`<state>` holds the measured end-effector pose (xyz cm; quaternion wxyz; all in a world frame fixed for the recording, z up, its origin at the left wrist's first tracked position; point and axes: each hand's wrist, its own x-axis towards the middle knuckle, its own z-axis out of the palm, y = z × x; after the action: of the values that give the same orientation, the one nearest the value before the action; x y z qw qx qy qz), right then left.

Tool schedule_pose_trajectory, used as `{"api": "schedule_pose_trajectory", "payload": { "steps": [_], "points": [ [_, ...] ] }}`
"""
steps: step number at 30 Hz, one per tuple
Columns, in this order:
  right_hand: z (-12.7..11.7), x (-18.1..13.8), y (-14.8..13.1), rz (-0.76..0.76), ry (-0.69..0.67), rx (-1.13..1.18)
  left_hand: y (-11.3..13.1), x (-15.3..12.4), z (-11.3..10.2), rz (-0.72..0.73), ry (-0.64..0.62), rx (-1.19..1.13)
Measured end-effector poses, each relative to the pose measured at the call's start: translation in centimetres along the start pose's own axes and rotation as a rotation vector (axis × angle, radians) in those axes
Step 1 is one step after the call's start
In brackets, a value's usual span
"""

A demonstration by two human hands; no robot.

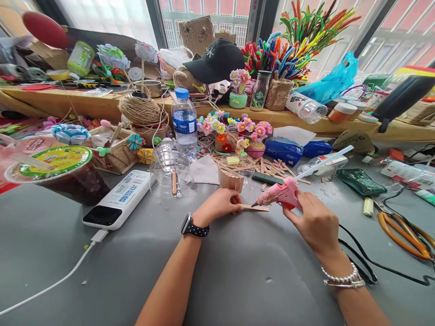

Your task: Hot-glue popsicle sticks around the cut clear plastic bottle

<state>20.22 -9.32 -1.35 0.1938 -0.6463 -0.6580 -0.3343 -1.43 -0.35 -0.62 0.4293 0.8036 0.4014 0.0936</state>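
My right hand [314, 222] grips a pink hot glue gun [280, 194] with a white glue stick poking out of its back; its nozzle points down-left at a wooden craft stick [254, 208]. My left hand [220, 203], with a black watch on the wrist, is closed on the left end of that stick and holds it flat on the grey table [238, 271]. Just behind the hands stands a small round container clad in wooden sticks [233, 174].
A power bank [117, 199] with a white cable lies at the left, beside a cut clear bottle [169, 170] and a water bottle [184, 122]. Loose sticks [275, 170], orange scissors [404, 233] and the gun's black cord [367, 262] lie at the right. Pipe-cleaner flowers and clutter fill the back shelf.
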Motion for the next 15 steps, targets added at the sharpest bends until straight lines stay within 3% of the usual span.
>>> {"api": "schedule_pose_trajectory", "payload": {
  "steps": [15],
  "points": [
    [0.18, -0.09, -0.18, -0.008, 0.003, 0.033, 0.13, 0.0, -0.02, 0.008, 0.0, -0.015]
  ]
}}
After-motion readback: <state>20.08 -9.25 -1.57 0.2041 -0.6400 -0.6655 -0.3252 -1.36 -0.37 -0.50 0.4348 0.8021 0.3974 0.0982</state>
